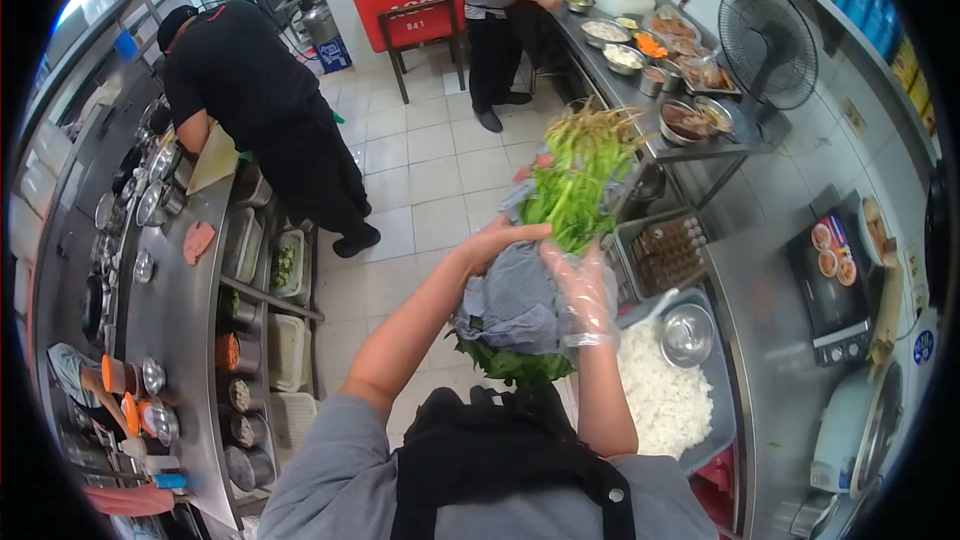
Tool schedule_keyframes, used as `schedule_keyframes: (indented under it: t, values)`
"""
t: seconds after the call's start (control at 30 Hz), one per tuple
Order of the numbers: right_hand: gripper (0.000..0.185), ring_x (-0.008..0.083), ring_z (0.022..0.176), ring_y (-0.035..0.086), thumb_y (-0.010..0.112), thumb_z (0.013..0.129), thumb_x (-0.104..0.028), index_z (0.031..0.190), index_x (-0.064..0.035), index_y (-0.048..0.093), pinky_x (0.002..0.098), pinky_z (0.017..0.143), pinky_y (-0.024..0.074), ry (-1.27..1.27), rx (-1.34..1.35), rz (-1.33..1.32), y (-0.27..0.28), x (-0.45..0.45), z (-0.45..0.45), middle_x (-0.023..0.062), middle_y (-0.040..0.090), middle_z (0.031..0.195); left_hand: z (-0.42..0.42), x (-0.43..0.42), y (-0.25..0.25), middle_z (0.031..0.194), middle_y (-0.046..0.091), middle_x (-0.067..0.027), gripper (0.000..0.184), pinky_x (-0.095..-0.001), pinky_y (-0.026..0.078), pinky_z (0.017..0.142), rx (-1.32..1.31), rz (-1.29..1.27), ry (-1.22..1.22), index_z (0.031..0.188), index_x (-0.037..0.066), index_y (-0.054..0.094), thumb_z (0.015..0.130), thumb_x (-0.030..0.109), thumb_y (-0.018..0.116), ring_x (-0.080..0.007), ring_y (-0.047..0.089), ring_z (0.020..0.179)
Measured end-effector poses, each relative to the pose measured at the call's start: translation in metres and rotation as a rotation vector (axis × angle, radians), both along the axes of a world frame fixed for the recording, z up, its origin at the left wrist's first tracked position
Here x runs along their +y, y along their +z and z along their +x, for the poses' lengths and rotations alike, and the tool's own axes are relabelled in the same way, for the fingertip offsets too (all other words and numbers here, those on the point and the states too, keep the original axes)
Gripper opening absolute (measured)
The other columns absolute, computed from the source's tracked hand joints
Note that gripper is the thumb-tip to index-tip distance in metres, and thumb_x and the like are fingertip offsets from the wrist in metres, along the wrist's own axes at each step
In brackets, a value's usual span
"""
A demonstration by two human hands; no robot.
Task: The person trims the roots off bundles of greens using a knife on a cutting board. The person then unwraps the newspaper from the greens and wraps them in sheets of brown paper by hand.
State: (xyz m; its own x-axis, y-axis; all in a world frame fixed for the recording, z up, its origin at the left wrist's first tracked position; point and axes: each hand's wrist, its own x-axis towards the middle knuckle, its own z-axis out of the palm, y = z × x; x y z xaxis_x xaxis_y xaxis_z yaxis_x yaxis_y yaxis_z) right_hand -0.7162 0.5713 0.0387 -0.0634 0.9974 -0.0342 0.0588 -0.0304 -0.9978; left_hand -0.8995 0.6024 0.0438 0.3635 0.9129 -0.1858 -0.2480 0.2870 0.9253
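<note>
Between my hands is a bunch of leafy green herbs (575,190), partly wrapped in a crumpled grey sheet (515,300) that could be paper or cloth. The root ends point away from me, and dark leaves stick out below the sheet, close to my apron. My bare left hand (503,242) grips the bundle from the left, thumb across the stems. On the right side my right hand (582,290), in a clear plastic glove, is closed on the same bundle. Fingers under the bundle are hidden.
A tub of white rice (665,405) with a metal bowl (687,334) is at my right, near a crate of eggs (667,255). One person (265,90) bends over the left counter; another (495,20) stands by the right counter. A red cooler (408,5) stands ahead.
</note>
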Motion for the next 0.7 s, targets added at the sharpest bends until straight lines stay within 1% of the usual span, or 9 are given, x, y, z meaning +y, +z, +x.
schedule_keyframes:
  t: [0.07,0.13,0.23,0.4,0.47,0.5,0.6,0.63,0.7]
  values:
    - [0.072,0.0226,0.113,0.059,0.079,0.082,-0.027,0.14,-0.0004,0.046,0.0354,0.098,0.0448,0.063,0.017,0.024,-0.015,0.029,-0.04,0.0137,0.062,0.125,-0.037,0.02,-0.021,0.147,0.043,-0.0166,0.094,-0.0407,0.041,0.109,-0.006,0.001,0.081,0.154,0.003,0.021,0.083,0.024,0.077,-0.0265,0.047,0.132]
    - [0.073,0.0237,0.113,0.059,0.08,0.082,-0.029,0.139,-0.0001,0.045,0.0356,0.099,0.0448,0.103,0.03,0.01,-0.017,0.054,-0.075,0.0137,0.061,0.126,-0.073,0.04,-0.036,0.135,0.056,-0.0141,0.086,-0.0367,0.048,0.101,-0.047,-0.122,0.174,0.147,-0.001,0.035,0.08,0.026,0.081,-0.0232,0.058,0.12]
    - [0.078,0.0258,0.115,0.059,0.081,0.08,-0.033,0.14,0.0008,0.044,0.0372,0.099,0.0462,0.188,-0.037,0.0,-0.026,0.112,-0.129,0.0155,0.06,0.128,-0.123,0.084,-0.053,0.13,0.059,-0.0147,0.082,-0.0364,0.052,0.096,-0.081,-0.174,0.264,0.145,-0.001,0.038,0.079,0.023,0.081,-0.0233,0.062,0.114]
    - [0.074,0.024,0.109,0.062,0.081,0.08,-0.03,0.137,0.0013,0.046,0.0364,0.095,0.0491,0.32,-0.051,0.004,-0.055,0.217,-0.209,0.0146,0.063,0.121,-0.209,0.156,-0.057,0.126,0.062,-0.014,0.074,-0.0361,0.053,0.093,-0.012,-0.218,0.391,0.143,-0.001,0.042,0.081,0.019,0.079,-0.0225,0.064,0.11]
    - [0.066,0.0214,0.1,0.065,0.082,0.08,-0.026,0.131,0.0005,0.051,0.0349,0.088,0.0523,0.483,0.096,-0.048,-0.059,0.261,-0.251,0.0119,0.067,0.114,-0.246,0.183,-0.059,0.126,0.062,-0.0146,0.068,-0.0369,0.053,0.093,0.037,-0.205,0.528,0.141,-0.001,0.045,0.084,0.02,0.076,-0.024,0.065,0.109]
    - [0.057,0.0194,0.093,0.067,0.081,0.08,-0.023,0.126,-0.0004,0.056,0.0342,0.082,0.0543,0.489,0.039,0.092,-0.061,0.282,-0.269,0.01,0.069,0.11,-0.263,0.198,-0.063,0.126,0.062,-0.0146,0.068,-0.0369,0.053,0.093,0.041,-0.202,0.54,0.141,-0.001,0.045,0.084,0.02,0.076,-0.024,0.065,0.109]
    - [0.055,0.0189,0.094,0.067,0.081,0.079,-0.023,0.124,-0.001,0.058,0.0342,0.083,0.0541,0.564,-0.039,0.125,-0.068,0.332,-0.327,0.0112,0.069,0.11,-0.314,0.219,-0.085,0.124,0.063,-0.0144,0.067,-0.0372,0.052,0.093,-0.043,-0.245,0.648,0.14,-0.001,0.045,0.087,0.027,0.075,-0.0236,0.064,0.11]
    - [0.06,0.0223,0.099,0.067,0.081,0.078,-0.025,0.127,-0.001,0.056,0.0357,0.086,0.0531,0.714,0.011,0.036,-0.051,0.348,-0.339,0.014,0.069,0.111,-0.329,0.228,-0.085,0.125,0.063,-0.0145,0.068,-0.0374,0.052,0.093,-0.1,-0.252,0.648,0.141,-0.001,0.045,0.087,0.029,0.074,-0.0235,0.064,0.11]
    - [0.062,0.0242,0.102,0.066,0.081,0.077,-0.026,0.128,-0.0012,0.055,0.0371,0.088,0.0523,0.714,-0.047,0.116,-0.064,0.38,-0.379,0.0153,0.068,0.112,-0.357,0.253,-0.088,0.124,0.063,-0.0153,0.066,-0.038,0.053,0.093,-0.148,-0.227,0.718,0.14,-0.001,0.047,0.087,0.03,0.073,-0.0247,0.065,0.109]
